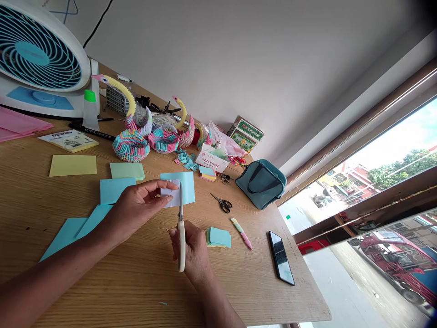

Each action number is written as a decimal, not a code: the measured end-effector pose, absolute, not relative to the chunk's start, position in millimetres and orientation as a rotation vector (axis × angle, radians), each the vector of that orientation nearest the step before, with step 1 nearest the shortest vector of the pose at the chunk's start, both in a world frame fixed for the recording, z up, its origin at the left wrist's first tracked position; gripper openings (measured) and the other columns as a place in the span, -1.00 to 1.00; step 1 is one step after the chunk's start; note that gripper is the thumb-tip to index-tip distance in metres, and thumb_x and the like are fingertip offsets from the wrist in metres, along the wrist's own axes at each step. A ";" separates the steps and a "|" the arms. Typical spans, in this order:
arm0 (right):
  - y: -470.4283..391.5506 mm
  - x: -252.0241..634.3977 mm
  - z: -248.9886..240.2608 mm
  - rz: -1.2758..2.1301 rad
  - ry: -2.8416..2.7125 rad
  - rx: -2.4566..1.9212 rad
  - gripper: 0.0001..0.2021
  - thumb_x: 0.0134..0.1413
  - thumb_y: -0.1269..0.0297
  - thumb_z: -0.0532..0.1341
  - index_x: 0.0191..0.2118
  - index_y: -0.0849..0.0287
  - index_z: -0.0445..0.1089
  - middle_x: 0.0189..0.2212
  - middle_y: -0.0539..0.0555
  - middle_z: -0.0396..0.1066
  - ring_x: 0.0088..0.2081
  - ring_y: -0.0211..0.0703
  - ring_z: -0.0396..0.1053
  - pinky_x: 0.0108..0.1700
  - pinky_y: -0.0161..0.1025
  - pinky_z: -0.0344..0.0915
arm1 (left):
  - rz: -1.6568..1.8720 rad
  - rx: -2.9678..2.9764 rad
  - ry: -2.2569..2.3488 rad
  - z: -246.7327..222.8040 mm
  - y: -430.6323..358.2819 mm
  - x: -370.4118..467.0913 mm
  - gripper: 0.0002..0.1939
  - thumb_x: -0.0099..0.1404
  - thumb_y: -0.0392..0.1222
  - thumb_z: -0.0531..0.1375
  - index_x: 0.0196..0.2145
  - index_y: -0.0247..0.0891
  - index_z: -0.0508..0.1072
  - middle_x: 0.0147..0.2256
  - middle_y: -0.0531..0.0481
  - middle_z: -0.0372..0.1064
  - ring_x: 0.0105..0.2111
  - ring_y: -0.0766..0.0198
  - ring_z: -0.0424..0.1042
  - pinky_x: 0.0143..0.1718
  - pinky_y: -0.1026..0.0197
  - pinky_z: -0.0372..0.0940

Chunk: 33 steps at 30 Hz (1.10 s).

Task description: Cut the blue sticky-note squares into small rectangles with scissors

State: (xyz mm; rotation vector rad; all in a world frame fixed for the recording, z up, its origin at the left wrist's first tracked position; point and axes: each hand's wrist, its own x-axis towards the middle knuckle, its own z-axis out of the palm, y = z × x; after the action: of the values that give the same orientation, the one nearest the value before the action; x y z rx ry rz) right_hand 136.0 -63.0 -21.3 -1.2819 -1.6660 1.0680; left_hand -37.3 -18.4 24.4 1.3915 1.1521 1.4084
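Note:
My left hand pinches a small pale lilac paper together with a larger light-blue sheet behind it. White-handled scissors are in my right hand, its fingers wrapped round the handles. The scissor blades point away from me and lie over the papers, along the right edge of the pale one. Blue sheets lie under and beyond my left forearm. Just right of my right hand sits a small stack of light-blue paper pieces.
Folded-paper swans, a sticky-note box and a fan stand along the back. Black scissors, a folded paper strip, a phone and a teal bag are on the right. Yellow paper lies left.

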 end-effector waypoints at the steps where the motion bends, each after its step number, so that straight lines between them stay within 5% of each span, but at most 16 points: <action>1: -62.9 135.4 -20.8 1.072 -1.667 -1.279 -0.53 0.27 -0.10 0.15 -0.50 0.14 0.14 -0.65 -0.10 0.16 -0.56 -0.34 0.04 -0.50 -0.32 -0.04 | 1.404 1.394 1.155 24.4 -18.6 -37.9 -0.64 0.12 -0.02 0.32 -0.17 -0.26 0.59 -0.44 0.03 0.40 -0.40 0.28 0.33 -0.39 0.33 0.27; 6: -60.9 133.4 -18.0 1.101 -1.658 -1.278 -0.56 0.26 -0.08 0.16 -0.48 0.14 0.16 -0.62 -0.08 0.20 -0.54 -0.33 0.07 -0.48 -0.32 0.00 | 1.362 1.430 1.163 23.3 -20.0 -38.2 -0.61 0.13 0.02 0.30 -0.15 -0.26 0.57 -0.28 -0.03 0.51 -0.44 0.33 0.31 -0.44 0.34 0.24; 18: -60.6 133.8 -14.5 1.190 -1.587 -1.237 -0.57 0.24 -0.12 0.17 -0.43 0.15 0.22 -0.65 -0.10 0.19 -0.58 -0.34 0.09 -0.49 -0.33 0.04 | 1.352 1.496 1.161 26.4 -23.9 -34.4 -0.64 0.16 0.01 0.27 -0.17 -0.27 0.55 -0.29 0.00 0.50 -0.47 0.36 0.29 -0.46 0.34 0.22; 33: -58.1 134.0 -19.0 1.136 -1.596 -1.251 -0.56 0.24 -0.13 0.16 -0.45 0.14 0.18 -0.64 -0.09 0.19 -0.56 -0.32 0.08 -0.48 -0.32 0.02 | 1.329 1.641 1.197 19.4 -21.3 -34.2 -0.67 0.22 0.05 0.23 -0.18 -0.23 0.54 -0.18 -0.05 0.54 -0.32 0.22 0.46 -0.22 0.25 0.36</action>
State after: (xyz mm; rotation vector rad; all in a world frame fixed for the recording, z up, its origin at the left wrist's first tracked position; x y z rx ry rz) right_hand 134.0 -58.1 -19.0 -1.2515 -1.5962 1.1363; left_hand -34.2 -21.3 19.4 1.6411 1.1970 1.3290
